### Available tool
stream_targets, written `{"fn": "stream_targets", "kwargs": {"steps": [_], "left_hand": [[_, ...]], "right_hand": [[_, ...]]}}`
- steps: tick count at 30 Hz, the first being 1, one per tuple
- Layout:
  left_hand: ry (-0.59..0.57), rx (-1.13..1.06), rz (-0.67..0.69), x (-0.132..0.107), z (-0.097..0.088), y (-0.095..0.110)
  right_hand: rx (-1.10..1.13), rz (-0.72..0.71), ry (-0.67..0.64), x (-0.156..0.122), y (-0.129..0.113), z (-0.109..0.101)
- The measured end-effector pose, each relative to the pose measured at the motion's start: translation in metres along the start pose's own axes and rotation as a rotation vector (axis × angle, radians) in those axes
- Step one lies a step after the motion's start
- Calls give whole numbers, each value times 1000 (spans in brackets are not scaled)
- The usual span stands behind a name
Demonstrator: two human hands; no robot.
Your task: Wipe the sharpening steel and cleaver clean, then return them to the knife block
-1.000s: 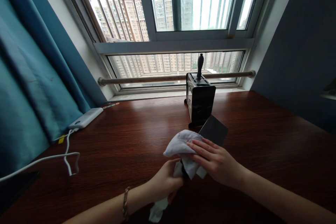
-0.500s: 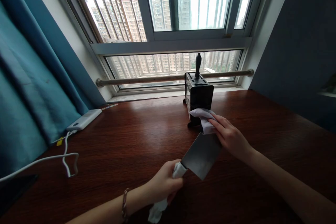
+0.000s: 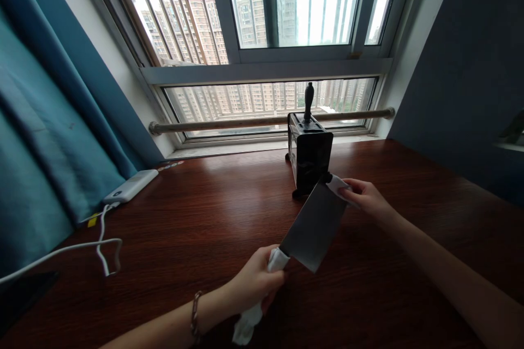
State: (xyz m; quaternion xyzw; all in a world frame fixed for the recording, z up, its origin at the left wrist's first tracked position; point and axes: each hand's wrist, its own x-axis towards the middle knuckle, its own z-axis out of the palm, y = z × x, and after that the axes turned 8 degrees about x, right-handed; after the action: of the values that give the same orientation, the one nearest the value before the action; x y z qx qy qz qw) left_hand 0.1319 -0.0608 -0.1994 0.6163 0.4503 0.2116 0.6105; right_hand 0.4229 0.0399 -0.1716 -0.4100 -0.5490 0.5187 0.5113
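Note:
My left hand (image 3: pixel 254 283) is closed round the handle of a cleaver (image 3: pixel 313 226), with a white cloth wrapped about the handle and hanging below the fist. The broad dark blade slants up to the right over the table. At the blade's far top corner my right hand (image 3: pixel 364 197) pinches a white cloth (image 3: pixel 338 184) against the blade's tip. Just behind the blade stands a dark knife block (image 3: pixel 311 161) with one black knife handle (image 3: pixel 308 101) sticking up from it.
The dark wooden table (image 3: pixel 196 229) runs up to a window sill. A white power bank (image 3: pixel 131 185) with a white cable (image 3: pixel 98 242) lies at the left near a blue curtain (image 3: pixel 45 120). A metal rail (image 3: pixel 245 121) crosses the window. A dark wall stands at the right.
My right hand slid the white cloth along the blade from near the handle out to the tip, baring the blade. My left hand kept its hold on the handle.

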Motion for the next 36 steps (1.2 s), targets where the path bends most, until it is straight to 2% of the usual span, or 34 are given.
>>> {"fn": "stream_targets", "kwargs": {"steps": [4,11,13,18,23,30,33,36], "left_hand": [[22,-6,17,1,1,-2],[90,-25,48,1,4,-2],[111,-33,41,2,4,-3],[134,-50,32,3,3,-4],[171,-96,22,2,3,-3],[166,-127,33,4,1,-6],[172,-167,17,4,1,-7],[171,-178,18,3,1,-4]], "right_hand": [[409,159,76,-1,1,5],[648,147,287,-11,23,28],[693,161,297,-17,27,38],[700,239,100,-33,31,57],[744,398,-43,-49,30,71],[694,522,-254,-68,34,88],[680,575,-314,-72,34,90],[763,551,-271,-74,34,92]]}}
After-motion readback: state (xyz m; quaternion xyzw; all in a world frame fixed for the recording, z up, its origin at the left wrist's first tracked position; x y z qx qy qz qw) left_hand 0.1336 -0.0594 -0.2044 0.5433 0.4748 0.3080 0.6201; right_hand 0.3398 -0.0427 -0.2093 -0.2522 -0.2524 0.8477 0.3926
